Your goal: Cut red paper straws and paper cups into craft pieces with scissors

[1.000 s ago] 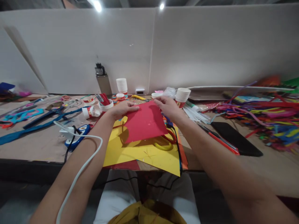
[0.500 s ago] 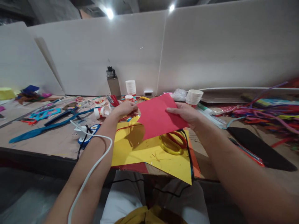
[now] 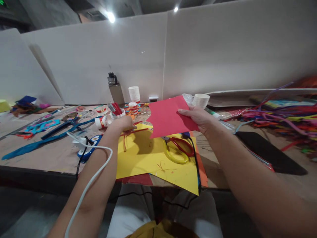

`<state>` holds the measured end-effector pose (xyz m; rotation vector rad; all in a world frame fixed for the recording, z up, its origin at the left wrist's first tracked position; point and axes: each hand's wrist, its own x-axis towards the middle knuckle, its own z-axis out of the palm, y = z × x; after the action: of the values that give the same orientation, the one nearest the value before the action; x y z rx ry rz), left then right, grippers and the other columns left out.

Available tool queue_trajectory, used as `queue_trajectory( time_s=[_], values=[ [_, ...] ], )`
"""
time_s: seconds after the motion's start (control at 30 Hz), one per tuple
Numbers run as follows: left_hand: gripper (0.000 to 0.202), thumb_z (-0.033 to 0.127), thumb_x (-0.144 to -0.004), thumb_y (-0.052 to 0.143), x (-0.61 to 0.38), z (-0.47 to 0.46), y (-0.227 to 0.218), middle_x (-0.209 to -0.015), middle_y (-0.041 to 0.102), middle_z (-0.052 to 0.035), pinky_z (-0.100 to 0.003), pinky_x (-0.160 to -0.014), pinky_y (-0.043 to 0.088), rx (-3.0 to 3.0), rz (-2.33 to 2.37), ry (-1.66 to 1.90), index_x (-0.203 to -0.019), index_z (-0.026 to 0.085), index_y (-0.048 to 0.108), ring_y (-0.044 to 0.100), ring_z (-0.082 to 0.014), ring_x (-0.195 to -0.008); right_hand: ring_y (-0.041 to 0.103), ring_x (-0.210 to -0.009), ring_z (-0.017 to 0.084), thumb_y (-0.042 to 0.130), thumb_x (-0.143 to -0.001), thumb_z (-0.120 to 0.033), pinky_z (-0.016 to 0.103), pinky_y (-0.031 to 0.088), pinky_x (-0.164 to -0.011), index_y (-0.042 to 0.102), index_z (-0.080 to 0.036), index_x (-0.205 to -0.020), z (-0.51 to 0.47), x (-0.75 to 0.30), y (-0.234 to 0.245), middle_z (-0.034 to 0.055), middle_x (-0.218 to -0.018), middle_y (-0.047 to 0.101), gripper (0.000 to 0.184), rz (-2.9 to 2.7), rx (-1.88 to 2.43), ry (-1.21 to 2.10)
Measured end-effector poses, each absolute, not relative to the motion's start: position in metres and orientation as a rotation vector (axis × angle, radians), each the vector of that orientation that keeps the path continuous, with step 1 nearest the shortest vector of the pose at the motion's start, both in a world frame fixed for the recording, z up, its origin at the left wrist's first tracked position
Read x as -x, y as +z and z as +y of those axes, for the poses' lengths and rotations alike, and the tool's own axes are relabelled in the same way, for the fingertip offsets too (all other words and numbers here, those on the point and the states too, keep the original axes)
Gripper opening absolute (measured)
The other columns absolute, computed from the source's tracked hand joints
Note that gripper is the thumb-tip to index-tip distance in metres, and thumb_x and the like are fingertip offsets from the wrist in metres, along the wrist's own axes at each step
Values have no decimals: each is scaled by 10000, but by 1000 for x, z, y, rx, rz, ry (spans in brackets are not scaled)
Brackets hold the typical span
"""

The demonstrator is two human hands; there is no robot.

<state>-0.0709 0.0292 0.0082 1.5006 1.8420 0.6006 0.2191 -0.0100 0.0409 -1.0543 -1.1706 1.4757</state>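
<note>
My right hand (image 3: 199, 119) is closed on the right edge of a red paper sheet (image 3: 168, 117) and holds it lifted above the table. My left hand (image 3: 123, 124) is off the sheet, its fingers curled, resting at the far left corner of a yellow paper sheet (image 3: 146, 158) next to thin red strips (image 3: 131, 133). What it holds, if anything, I cannot make out. Scissors with red and yellow handles (image 3: 177, 150) lie on the yellow sheet under the red one.
A cup with red tools (image 3: 116, 112), a metal bottle (image 3: 116, 90) and stacked paper cups (image 3: 201, 100) stand at the back. A black phone (image 3: 269, 153) and a pile of pipe cleaners (image 3: 284, 115) lie right. A white cable (image 3: 86, 185) crosses my left arm.
My left hand let go of the red sheet and dropped to the yellow paper. My right hand alone lifted the red sheet up and to the right, uncovering the scissors.
</note>
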Motion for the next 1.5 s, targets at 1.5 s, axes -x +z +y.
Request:
queue_trajectory(
  time_s=[1.5],
  values=[
    [197,112,-624,686,18,32,3,-808,676,13,-214,-546,472,-815,835,1663,-769,186,576,616,-109,-649,592,-888,257,509,-779,-159,328,446,-726,513,-104,-1157,-87,-187,-3,173,-1007,589,383,-2543,1681,138]
  ],
)
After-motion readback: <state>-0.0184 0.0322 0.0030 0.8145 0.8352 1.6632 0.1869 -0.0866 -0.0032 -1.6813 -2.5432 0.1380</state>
